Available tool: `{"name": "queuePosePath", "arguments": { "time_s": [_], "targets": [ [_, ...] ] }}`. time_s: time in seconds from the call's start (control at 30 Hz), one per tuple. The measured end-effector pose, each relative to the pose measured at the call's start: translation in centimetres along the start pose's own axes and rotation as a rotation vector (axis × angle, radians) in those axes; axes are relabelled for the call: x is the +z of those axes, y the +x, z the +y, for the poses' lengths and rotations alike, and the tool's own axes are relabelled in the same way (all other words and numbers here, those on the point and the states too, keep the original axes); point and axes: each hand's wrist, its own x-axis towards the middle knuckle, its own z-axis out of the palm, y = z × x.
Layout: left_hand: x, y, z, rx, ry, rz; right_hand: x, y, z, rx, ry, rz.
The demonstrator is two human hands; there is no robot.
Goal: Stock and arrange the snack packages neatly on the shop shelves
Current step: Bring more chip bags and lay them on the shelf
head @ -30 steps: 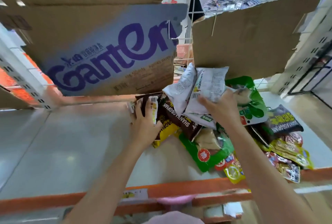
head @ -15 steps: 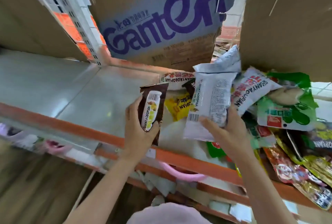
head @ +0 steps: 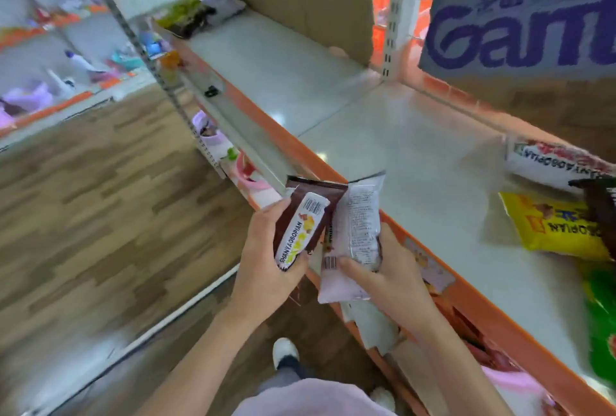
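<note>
Left hand (head: 266, 269) grasping one brown snack packet (head: 305, 220), right hand (head: 390, 277) grasping one white packet (head: 355, 235), both held before the shelf (head: 416, 162) edge, three packets lying on it at right, yellow one (head: 550, 230) nearest

A shop: orange-edged shelves (head: 350, 122), snack packages (head: 553, 232), stocked aisle racks (head: 66, 32) beyond.
</note>
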Motion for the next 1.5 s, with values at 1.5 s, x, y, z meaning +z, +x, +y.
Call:
{"name": "queuePosePath", "arguments": {
  "time_s": [1.5],
  "targets": [
    [-27.4, 30.5, -40.4, -0.511, -0.018, 0.331, 38.1, 49.0, -20.3, -0.079, 0.065, -0.398]
  ]
}}
